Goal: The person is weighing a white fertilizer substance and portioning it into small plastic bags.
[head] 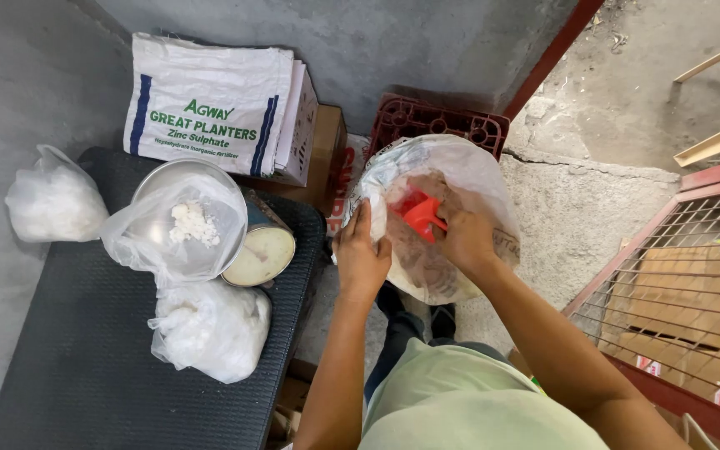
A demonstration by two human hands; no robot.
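Gripping the rim of the open sack at frame centre, the left hand holds it wide — the right hand (nearer) clasps the red scoop inside, handle angled toward it.

Three clear plastic bags of white powder sit at the left of the frame: one, another and a third. One red scoop and one red crate show at upper centre, with two hands, left and right
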